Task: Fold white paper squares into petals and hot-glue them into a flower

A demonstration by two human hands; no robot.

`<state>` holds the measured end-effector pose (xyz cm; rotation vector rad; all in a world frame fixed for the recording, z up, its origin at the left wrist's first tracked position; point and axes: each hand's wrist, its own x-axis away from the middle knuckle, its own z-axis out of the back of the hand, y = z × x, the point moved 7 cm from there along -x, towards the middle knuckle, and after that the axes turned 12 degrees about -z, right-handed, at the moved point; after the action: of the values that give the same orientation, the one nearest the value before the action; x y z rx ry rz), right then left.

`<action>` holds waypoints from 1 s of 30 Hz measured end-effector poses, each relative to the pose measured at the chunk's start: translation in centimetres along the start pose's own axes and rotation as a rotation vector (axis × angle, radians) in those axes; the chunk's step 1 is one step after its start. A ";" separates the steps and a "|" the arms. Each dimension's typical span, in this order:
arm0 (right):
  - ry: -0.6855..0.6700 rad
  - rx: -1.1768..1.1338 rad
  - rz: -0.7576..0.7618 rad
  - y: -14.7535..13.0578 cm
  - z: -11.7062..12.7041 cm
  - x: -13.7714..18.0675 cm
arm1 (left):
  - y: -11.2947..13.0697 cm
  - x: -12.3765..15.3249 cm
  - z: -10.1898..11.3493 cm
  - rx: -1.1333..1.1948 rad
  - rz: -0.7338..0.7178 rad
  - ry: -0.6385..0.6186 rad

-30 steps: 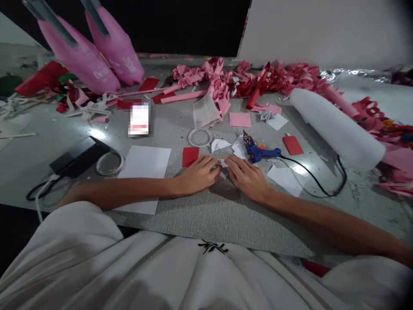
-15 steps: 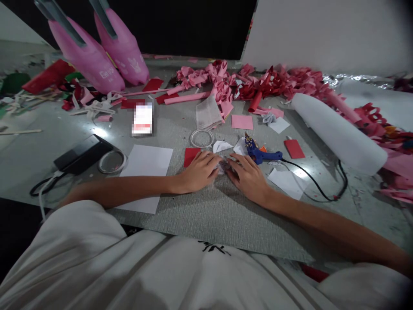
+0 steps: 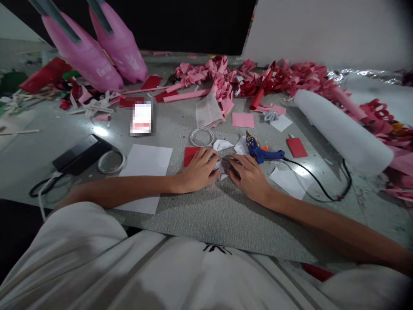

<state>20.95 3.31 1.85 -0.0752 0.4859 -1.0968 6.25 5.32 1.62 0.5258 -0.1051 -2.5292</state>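
My left hand (image 3: 199,170) and my right hand (image 3: 249,173) rest side by side on the grey mat (image 3: 209,215), fingers curled and pinched on a small folded white paper piece (image 3: 222,167) between them. A red paper square (image 3: 189,155) lies just beyond my left hand. A blue glue gun (image 3: 263,151) with a black cord lies right behind my right hand. Small white folded papers (image 3: 222,144) sit just beyond the fingers.
A white sheet (image 3: 145,172) lies left of my left arm, with a tape roll (image 3: 110,162) and a black box (image 3: 82,153) further left. A white foam roll (image 3: 342,131) lies at the right. Pink and red paper flowers (image 3: 258,79) and two pink bottles (image 3: 97,56) crowd the back.
Both hands stay on the small white paper, the fingers shifting slightly as they work it. The view has drifted a little; nothing else has moved.
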 end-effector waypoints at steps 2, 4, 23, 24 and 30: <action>-0.004 -0.024 0.012 0.0 -0.1 0.0 | 0.0 0.0 -0.1 0.016 0.003 0.000; -0.006 -0.046 0.029 0.0 -0.1 -0.1 | 0.0 0.0 -0.3 0.036 -0.001 -0.004; 0.020 -0.074 0.005 -0.2 0.3 0.0 | 0.1 0.1 -0.1 0.080 -0.023 0.013; 0.011 -0.074 0.002 -0.2 0.2 0.0 | 0.1 0.1 -0.2 0.068 -0.022 0.010; -0.014 -0.092 0.020 -0.1 -0.1 0.0 | 0.0 0.0 -0.3 0.013 -0.033 0.015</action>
<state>20.84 3.29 1.74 -0.1584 0.5235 -1.0531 6.33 5.31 1.37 0.5555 -0.1084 -2.5577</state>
